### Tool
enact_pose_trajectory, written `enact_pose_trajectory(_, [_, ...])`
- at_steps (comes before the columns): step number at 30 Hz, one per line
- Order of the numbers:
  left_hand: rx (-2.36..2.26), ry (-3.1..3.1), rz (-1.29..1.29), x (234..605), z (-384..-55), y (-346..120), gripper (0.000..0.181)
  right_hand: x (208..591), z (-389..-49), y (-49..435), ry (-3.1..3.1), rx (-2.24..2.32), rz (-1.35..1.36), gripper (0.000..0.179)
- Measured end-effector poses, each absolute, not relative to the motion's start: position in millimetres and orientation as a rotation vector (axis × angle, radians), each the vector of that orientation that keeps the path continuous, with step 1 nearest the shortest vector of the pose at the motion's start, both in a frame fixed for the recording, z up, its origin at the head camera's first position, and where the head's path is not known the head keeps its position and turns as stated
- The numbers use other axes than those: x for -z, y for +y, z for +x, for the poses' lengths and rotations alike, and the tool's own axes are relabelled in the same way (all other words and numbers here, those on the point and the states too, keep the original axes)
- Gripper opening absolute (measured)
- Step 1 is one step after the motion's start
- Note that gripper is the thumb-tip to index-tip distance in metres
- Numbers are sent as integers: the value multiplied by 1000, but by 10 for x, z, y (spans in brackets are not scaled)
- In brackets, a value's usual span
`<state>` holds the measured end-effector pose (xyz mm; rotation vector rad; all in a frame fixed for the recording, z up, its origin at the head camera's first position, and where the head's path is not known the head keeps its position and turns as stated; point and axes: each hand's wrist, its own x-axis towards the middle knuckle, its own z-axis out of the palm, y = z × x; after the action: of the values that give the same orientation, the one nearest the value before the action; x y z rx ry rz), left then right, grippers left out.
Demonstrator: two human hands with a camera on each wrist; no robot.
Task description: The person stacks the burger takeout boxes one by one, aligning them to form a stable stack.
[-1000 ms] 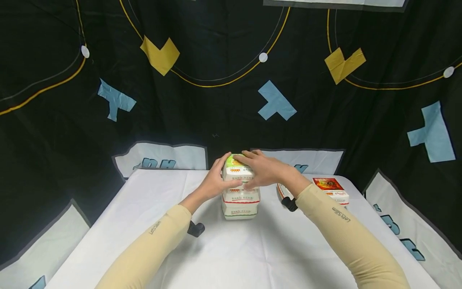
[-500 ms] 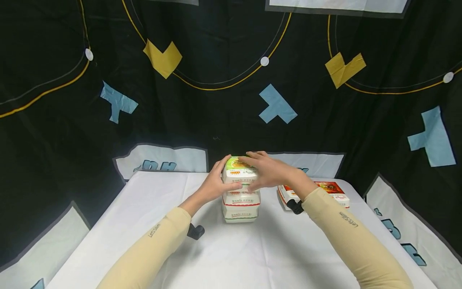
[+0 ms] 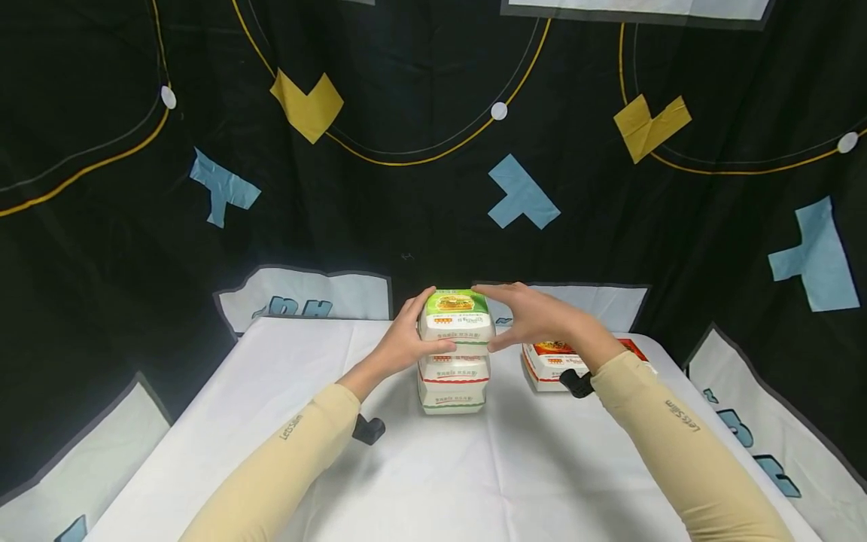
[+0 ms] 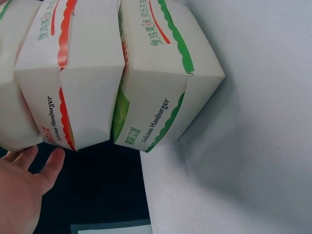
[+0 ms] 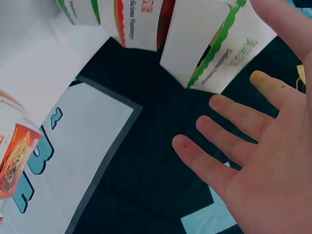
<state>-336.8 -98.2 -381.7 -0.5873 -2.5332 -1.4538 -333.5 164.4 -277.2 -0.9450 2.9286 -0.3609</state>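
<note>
Three white hamburger boxes stand stacked on the table in the head view. The top box point(image 3: 457, 320) has a green lid with a burger picture. Beneath it are the red-striped middle box point(image 3: 452, 370) and the green-striped bottom box point(image 3: 454, 400). My left hand point(image 3: 401, 335) holds the top box's left side, thumb in front and fingers behind. On the other side, my right hand point(image 3: 542, 316) is spread, fingertips and thumb right at the top box's right edge. In the right wrist view, its straight fingers point(image 5: 209, 161) show a gap from the box.
Two red-lidded hamburger boxes sit to the right, the nearer box point(image 3: 547, 367) partly behind my right wrist. White cloth covers the table point(image 3: 433, 474). A dark curtain point(image 3: 379, 218) with tape pieces hangs behind the table.
My right hand has moved right, off the top box's lid to its right edge, uncovering the burger picture. My left hand stays at the left side.
</note>
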Motion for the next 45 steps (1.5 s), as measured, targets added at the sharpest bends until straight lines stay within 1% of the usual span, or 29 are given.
enact_pose_trajectory(10, [1462, -2533, -576, 3827, -3369, -996, 107, 2787, -3363, 1861, 2961, 407, -832, 103])
enact_pose_trajectory(16, [1462, -2521, -584, 3815, -3364, -1001, 107, 2838, -3388, 2000, 2976, 415, -837, 104])
enact_pose_trajectory(23, [1458, -2531, -577, 3808, -3361, -1001, 107, 2955, -3476, 2152, 2980, 402, -835, 104])
enact_pose_trajectory(32, [1468, -2527, -578, 3807, -3361, -999, 107, 3159, -3554, 2321, 2971, 401, -796, 98])
enact_pose_trajectory(41, [1462, -2530, -567, 3818, -3366, -997, 107, 3305, -3608, 2406, 2916, 443, -707, 108])
enact_pose_trajectory(45, [1456, -2537, -562, 3815, -3369, -994, 108, 3368, -3639, 2441, 2898, 442, -693, 108])
